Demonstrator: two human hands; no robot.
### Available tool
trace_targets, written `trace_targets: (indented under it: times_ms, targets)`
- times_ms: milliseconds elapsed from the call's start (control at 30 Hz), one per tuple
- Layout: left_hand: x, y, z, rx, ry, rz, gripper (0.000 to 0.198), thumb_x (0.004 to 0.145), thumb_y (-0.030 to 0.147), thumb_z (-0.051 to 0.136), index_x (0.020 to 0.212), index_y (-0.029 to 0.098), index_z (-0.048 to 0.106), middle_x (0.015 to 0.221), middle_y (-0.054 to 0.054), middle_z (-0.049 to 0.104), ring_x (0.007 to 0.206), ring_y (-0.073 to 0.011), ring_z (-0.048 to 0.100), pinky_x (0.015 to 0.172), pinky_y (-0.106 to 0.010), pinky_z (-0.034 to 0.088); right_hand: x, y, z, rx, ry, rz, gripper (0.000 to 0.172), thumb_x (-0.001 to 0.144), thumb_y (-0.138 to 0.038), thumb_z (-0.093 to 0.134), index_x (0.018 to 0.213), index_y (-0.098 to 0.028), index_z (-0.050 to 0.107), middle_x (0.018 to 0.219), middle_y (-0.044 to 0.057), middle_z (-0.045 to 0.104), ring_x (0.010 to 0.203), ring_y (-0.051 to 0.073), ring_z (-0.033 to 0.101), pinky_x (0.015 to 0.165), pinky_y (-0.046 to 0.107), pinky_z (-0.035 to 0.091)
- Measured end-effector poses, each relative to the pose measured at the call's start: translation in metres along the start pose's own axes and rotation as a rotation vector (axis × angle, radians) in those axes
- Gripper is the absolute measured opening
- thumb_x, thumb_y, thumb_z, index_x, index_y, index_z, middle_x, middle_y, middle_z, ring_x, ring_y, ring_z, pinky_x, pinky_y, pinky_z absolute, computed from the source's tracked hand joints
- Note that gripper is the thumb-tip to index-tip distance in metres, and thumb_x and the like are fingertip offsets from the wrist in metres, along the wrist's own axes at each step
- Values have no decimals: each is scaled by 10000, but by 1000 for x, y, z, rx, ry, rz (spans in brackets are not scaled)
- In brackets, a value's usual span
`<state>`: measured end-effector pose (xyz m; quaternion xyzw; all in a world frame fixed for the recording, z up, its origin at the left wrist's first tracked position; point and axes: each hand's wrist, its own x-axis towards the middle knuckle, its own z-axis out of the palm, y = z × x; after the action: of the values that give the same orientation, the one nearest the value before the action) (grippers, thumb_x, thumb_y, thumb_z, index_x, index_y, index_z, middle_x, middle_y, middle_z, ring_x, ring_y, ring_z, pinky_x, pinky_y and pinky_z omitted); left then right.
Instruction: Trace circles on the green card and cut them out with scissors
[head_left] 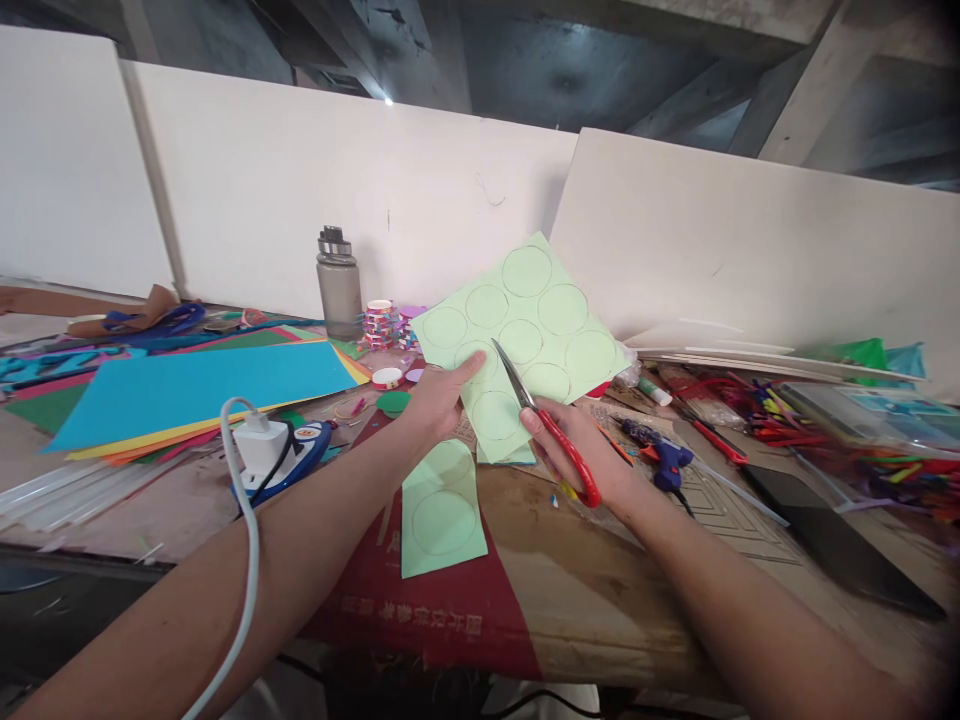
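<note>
A light green paper sheet (523, 341) with several circles drawn on it is raised above the table, tilted towards me. My left hand (444, 395) pinches its lower left edge, thumb on top. In my right hand (574, 440) is a pair of scissors (551, 425) with red handles, the blades pointing up and left across the face of the sheet. The blades look closed or nearly so. Below my left hand a cut strip of the same green paper (444, 523), marked with circles, lies on the dark red board (450, 640).
At left lie coloured sheets (202, 385) and a power strip (296, 455) whose white cable (251, 560) passes over my left forearm. A bottle (339, 285) stands behind. At right are a blue glue gun (664, 455), a black phone-like slab (840, 540) and a plastic box (862, 415).
</note>
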<state>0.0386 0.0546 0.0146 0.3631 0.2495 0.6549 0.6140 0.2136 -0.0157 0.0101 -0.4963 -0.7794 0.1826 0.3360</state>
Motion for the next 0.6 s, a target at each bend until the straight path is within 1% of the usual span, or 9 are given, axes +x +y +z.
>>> trace_targets:
  times_ms: [100,200,367,467,600]
  targets:
    - [1,1,-2,15,-25,-8,408,604,220,894,966,137,727,1122,-139,741,1122,-298,668,975,-434,549,0,0,-2,-26,-6,-7,458,952,-603,439,707,-216,415,552,-47,409,504,106,358,491,255,279]
    - [1,1,-2,11,-28,7,435,610,206,888,1009,145,727,1154,-131,733,1135,-292,661,983,-432,544,1,-1,-4,-47,0,-16,473,962,-600,418,690,-214,405,549,-44,397,513,108,361,500,259,284]
    - [1,5,-2,28,-61,5,444,619,228,889,1021,133,725,1160,-138,730,1151,-302,650,981,-426,544,1,1,-4,16,1,20,492,948,-635,413,695,-213,403,556,-33,412,512,114,365,477,263,257]
    - [0,8,-2,40,-89,-6,449,630,234,885,1034,129,719,1143,-136,735,1147,-300,651,976,-432,544,1,2,-4,40,3,16,491,946,-632,418,690,-214,386,555,-32,416,519,113,362,478,261,256]
    - [0,10,-3,52,-83,10,489,604,225,894,1051,143,716,1110,-120,747,1115,-294,664,978,-449,540,1,1,-5,24,4,17,496,944,-631,417,677,-214,384,557,-30,418,527,114,364,483,264,260]
